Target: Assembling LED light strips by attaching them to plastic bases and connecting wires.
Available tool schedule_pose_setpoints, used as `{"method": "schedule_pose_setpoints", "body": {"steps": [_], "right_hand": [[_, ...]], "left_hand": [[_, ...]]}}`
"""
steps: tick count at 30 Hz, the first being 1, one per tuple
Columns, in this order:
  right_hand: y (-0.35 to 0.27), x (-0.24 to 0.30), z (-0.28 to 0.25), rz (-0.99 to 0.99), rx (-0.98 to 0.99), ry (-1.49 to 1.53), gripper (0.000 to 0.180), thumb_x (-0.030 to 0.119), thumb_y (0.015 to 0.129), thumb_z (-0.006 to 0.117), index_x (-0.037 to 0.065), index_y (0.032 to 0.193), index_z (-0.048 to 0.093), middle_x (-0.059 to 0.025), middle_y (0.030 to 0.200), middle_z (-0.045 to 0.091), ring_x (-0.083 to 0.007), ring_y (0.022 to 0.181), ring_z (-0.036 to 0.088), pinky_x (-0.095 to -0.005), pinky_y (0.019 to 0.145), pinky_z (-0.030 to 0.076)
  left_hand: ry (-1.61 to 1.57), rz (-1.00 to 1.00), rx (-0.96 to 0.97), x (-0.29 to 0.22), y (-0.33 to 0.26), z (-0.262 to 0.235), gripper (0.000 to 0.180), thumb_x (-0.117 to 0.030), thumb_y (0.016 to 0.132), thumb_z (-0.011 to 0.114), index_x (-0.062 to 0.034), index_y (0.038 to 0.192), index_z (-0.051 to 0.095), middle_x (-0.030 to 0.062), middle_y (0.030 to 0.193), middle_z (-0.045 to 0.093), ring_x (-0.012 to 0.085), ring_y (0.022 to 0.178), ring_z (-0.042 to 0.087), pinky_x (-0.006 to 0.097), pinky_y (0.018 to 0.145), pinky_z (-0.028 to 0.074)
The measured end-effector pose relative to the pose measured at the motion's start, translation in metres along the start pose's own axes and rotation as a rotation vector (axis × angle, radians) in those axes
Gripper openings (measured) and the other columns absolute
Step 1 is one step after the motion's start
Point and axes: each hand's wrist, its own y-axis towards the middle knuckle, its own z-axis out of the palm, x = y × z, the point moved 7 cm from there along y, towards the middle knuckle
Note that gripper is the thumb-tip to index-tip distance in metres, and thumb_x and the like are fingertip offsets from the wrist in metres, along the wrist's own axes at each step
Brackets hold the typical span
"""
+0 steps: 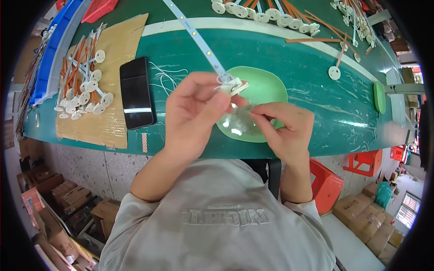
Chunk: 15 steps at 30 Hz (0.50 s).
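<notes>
My left hand (192, 117) is closed on an LED light strip (195, 35), a narrow pale bar with small yellow LEDs that slants up and away to the left. At its near end, a white end piece (235, 86) with thin white wire sits between thumb and fingers. Below lies a light green bowl (271, 86) with small shiny, clear-looking pieces (236, 122) in it. Over the bowl's right side, my right hand (289, 128) has thumb and forefinger pinched together, close to the end piece but apart from it. What the pinch holds, if anything, is too small to make out.
On the left, a cardboard sheet (115, 54) bears a pile of strips with white round ends (83, 97). A black phone (136, 92) and white cable (165, 74) lie beside it. More strips (271, 13) line the far side. Red stools (325, 185) stand below the green table (334, 115).
</notes>
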Motion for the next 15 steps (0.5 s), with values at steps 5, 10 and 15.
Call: {"method": "schedule_pose_setpoints", "body": {"steps": [5,10,15], "right_hand": [[-0.008,-0.006,-0.007,0.115,-0.114,0.149,0.009,-0.005,0.069,0.075,-0.001,0.075,0.07,-0.0083,0.071,0.069,-0.0121,0.063,0.064,-0.022,0.055,0.046],[-0.014,-0.004,-0.011,0.111,-0.144,0.201,0.009,-0.007,0.069,0.075,-0.003,0.075,0.07,-0.0088,0.072,0.069,-0.0123,0.065,0.064,-0.0216,0.057,0.046],[-0.025,-0.004,0.006,0.287,-0.295,0.535,0.009,-0.01,0.076,0.07,-0.007,0.084,0.068,-0.0108,0.079,0.069,-0.0139,0.07,0.065,-0.0229,0.061,0.051]], "left_hand": [[-0.022,-0.019,-0.013,0.008,0.004,0.012,0.022,-0.006,0.093,0.059,-0.0003,0.113,0.053,0.0132,0.106,0.067,0.0205,0.094,0.066,0.031,0.079,0.051],[-0.015,-0.005,-0.009,0.011,0.006,0.021,0.022,-0.007,0.093,0.06,-0.0006,0.113,0.053,0.0131,0.105,0.067,0.0202,0.095,0.065,0.03,0.079,0.051],[-0.18,0.093,0.074,0.013,0.006,0.04,0.031,-0.027,0.099,0.051,-0.0066,0.122,0.048,0.0231,0.119,0.059,0.028,0.099,0.06,0.036,0.084,0.049]]}}
